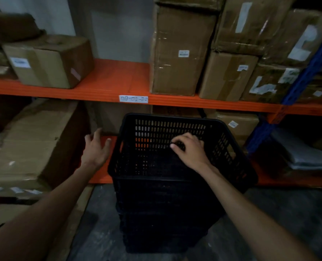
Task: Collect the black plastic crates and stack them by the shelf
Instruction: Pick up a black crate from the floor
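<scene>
A stack of black perforated plastic crates [162, 213] stands on the grey floor right in front of the orange shelf [107, 87]. The top crate [152, 132] sits nested in the stack, tilted slightly. My right hand [190, 149] reaches down inside the top crate with its fingers curled; whether it grips anything I cannot tell. My left hand [96, 147] hovers just left of the crate's left wall, fingers spread, holding nothing and not touching the crate.
Cardboard boxes [177, 53] fill the upper shelf at right and left. A large box [36, 144] stands on the lower level at left. A blue upright post [305, 76] rises at right. Grey floor [288, 213] surrounds the stack.
</scene>
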`<state>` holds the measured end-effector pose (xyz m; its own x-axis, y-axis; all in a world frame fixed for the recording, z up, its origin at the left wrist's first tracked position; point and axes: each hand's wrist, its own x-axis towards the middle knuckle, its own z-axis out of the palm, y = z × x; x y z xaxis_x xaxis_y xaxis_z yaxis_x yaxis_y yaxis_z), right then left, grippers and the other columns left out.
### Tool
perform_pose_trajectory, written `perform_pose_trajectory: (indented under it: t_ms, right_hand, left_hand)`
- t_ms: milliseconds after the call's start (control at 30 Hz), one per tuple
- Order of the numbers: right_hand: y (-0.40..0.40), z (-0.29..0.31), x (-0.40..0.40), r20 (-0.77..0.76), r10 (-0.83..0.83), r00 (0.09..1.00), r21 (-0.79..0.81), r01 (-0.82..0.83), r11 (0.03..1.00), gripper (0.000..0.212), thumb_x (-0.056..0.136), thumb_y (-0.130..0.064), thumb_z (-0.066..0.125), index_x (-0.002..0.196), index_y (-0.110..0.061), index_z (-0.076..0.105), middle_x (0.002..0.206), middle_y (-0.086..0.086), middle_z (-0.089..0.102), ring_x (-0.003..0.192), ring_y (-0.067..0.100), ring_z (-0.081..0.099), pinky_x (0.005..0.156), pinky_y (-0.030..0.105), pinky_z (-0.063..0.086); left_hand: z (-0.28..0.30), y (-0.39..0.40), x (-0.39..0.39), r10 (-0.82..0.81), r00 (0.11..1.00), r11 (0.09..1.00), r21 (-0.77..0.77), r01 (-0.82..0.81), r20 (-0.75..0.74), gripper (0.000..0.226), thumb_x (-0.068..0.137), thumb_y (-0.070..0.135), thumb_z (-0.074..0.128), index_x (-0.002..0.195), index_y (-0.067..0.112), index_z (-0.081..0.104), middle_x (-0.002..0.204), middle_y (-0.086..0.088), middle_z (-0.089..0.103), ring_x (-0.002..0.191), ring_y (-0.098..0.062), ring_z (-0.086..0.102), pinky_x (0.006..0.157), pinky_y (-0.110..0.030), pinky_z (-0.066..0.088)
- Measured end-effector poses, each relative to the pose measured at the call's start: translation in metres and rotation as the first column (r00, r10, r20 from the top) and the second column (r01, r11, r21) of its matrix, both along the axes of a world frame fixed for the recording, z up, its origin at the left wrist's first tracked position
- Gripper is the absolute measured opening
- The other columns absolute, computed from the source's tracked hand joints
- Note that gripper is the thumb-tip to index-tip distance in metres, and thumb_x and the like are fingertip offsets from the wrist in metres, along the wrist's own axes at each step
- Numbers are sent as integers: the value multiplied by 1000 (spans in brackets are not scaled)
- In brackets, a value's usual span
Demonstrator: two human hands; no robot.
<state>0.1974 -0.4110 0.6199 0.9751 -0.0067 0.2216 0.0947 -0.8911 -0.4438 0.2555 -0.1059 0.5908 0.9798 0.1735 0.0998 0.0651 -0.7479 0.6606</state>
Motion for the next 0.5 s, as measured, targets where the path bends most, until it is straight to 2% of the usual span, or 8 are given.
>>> perform_pose_trajectory:
  t_ms: [67,133,267,333,400,500]
  right_hand:
    - [38,6,12,23,100,995,41,-101,994,27,91,-48,51,110,-33,63,115,-4,55,117,20,47,96,41,29]
    - [106,9,24,33,224,974,42,-225,974,29,89,-48,54,111,-33,63,116,-3,55,118,20,47,95,40,30]
    - [224,0,35,6,393,920,43,-393,919,30,85,-47,57,111,-33,62,115,-1,55,117,22,49,97,39,33]
    - [279,-12,35,-53,457,888,69,-454,888,30,85,-47,57,111,-32,62,115,-1,55,116,23,50,100,43,35]
    - [336,-30,30,-135,513,848,82,-506,858,30,86,-48,55,111,-32,62,116,0,56,115,23,51,100,43,36]
    - [413,-63,21,-264,573,776,98,-570,816,34,87,-51,54,113,-30,61,116,2,57,117,24,50,99,41,38]
  left_hand:
    - [-10,15,-5,16,999,996,-91,-19,-37,54,96,40,45,146,22,34,144,-23,34,125,-47,47,107,-50,39]
    - [-24,67,-18,100,991,984,-137,-112,-94,51,97,37,45,143,16,41,141,-27,42,128,-46,44,109,-49,37]
    - [-62,164,-52,114,957,959,-223,-177,-267,42,97,29,50,129,2,56,121,-30,63,117,-43,57,96,-43,45]
    - [-85,213,-79,117,927,935,-275,-224,-356,44,95,33,50,122,0,58,113,-31,65,110,-42,62,89,-42,49]
    - [-114,262,-112,142,883,904,-305,-300,-448,39,98,27,48,122,-1,58,117,-30,64,109,-38,61,88,-40,48]
    - [-147,325,-163,219,795,779,-389,-491,-565,38,100,16,45,124,-11,55,125,-35,57,107,-38,59,90,-43,45]
